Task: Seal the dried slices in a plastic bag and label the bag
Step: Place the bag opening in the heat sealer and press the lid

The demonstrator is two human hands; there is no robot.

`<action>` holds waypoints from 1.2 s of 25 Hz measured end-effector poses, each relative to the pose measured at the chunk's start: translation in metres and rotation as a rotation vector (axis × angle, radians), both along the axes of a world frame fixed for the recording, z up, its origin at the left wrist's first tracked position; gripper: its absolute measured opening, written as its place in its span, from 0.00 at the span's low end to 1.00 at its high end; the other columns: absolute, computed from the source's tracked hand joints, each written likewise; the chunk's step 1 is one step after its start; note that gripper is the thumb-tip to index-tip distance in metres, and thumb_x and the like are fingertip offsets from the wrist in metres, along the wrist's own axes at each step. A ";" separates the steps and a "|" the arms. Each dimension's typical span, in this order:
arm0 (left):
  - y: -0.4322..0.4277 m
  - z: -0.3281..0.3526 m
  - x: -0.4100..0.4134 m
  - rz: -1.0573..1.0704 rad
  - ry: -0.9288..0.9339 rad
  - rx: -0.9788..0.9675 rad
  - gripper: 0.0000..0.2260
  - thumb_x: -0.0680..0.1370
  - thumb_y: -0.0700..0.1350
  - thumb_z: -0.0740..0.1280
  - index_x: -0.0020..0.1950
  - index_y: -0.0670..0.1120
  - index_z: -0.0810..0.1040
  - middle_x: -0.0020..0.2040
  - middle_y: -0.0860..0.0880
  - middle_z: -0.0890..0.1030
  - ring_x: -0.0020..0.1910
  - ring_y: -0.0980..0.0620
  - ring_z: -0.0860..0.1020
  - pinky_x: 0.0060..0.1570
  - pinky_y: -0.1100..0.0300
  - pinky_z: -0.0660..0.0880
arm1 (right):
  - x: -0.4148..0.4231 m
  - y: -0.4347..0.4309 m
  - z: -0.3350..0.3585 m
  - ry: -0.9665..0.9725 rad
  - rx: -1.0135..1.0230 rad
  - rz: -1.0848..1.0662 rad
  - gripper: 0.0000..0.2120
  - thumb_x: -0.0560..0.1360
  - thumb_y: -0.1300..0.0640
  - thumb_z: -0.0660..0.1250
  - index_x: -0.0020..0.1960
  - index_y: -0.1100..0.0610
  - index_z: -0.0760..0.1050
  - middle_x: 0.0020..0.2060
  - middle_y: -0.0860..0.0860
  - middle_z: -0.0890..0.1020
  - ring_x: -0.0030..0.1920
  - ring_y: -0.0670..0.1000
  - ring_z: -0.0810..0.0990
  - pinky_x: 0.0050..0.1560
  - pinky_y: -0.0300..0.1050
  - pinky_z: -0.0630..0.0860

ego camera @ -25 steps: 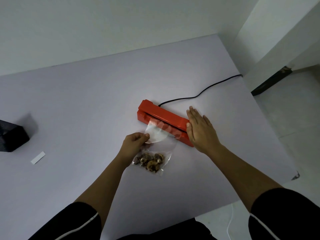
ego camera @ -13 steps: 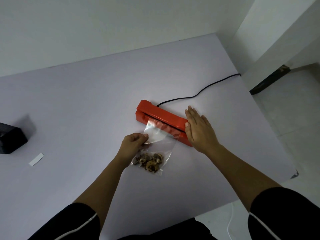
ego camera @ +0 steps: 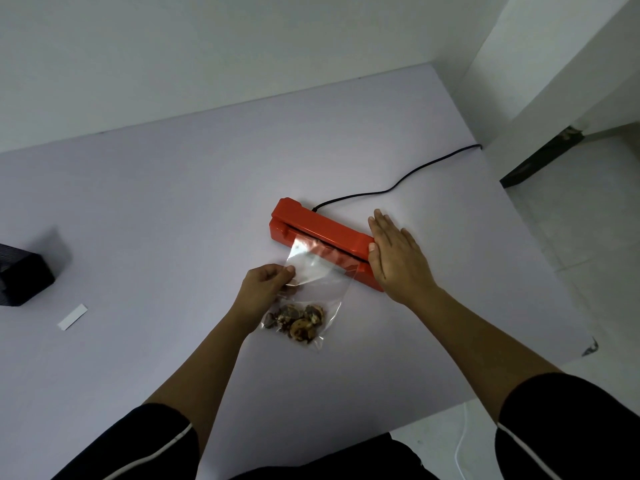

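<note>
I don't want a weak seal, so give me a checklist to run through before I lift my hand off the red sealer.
1. Mouth of the plastic bag in the slot of the red sealer: ok, its top edge runs under the lid.
2. Flat right hand on the sealer's right end: ok.
3. Pinch of the left hand on the bag's left edge: ok.
4. The dried slices away from the seal line: ok, heaped at the bag's bottom.
5. The cord attached: ok at the sealer; the plug is out of view.
6. Seal finished: cannot tell.
</note>
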State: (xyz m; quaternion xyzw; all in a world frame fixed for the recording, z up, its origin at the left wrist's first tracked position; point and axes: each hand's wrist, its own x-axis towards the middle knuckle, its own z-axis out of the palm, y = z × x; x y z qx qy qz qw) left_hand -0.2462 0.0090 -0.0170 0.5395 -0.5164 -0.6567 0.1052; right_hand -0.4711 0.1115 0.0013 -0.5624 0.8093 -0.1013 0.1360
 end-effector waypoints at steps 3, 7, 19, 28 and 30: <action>0.000 0.000 -0.001 -0.002 -0.004 -0.004 0.10 0.78 0.47 0.65 0.44 0.42 0.81 0.40 0.41 0.85 0.32 0.52 0.81 0.34 0.60 0.75 | -0.001 0.000 0.000 0.004 0.007 0.001 0.32 0.75 0.45 0.36 0.74 0.58 0.53 0.75 0.54 0.56 0.75 0.50 0.52 0.72 0.46 0.47; 0.000 0.001 -0.002 -0.005 -0.006 -0.010 0.11 0.78 0.47 0.65 0.44 0.41 0.81 0.38 0.44 0.84 0.30 0.55 0.80 0.32 0.63 0.74 | -0.001 -0.001 0.002 -0.008 0.026 0.017 0.33 0.74 0.45 0.35 0.75 0.58 0.51 0.76 0.53 0.54 0.76 0.50 0.50 0.72 0.45 0.45; 0.003 0.006 -0.001 0.017 -0.002 -0.004 0.11 0.78 0.45 0.65 0.47 0.38 0.81 0.35 0.46 0.83 0.27 0.58 0.79 0.26 0.68 0.72 | 0.002 -0.005 0.074 -0.035 -0.102 0.131 0.31 0.73 0.43 0.62 0.71 0.56 0.59 0.64 0.56 0.72 0.66 0.56 0.69 0.70 0.56 0.59; 0.002 0.008 -0.004 0.008 -0.051 -0.016 0.12 0.78 0.47 0.65 0.48 0.38 0.81 0.36 0.47 0.83 0.26 0.62 0.78 0.24 0.70 0.71 | 0.039 -0.091 0.162 -0.383 -0.325 0.119 0.33 0.69 0.42 0.70 0.67 0.52 0.63 0.54 0.50 0.80 0.59 0.50 0.76 0.67 0.53 0.64; 0.002 0.008 -0.004 0.023 -0.051 -0.018 0.12 0.78 0.46 0.66 0.48 0.37 0.81 0.36 0.46 0.82 0.26 0.62 0.77 0.24 0.71 0.71 | 0.048 -0.109 0.165 -0.577 -0.291 0.143 0.31 0.73 0.45 0.67 0.70 0.53 0.60 0.61 0.53 0.77 0.65 0.51 0.72 0.66 0.47 0.63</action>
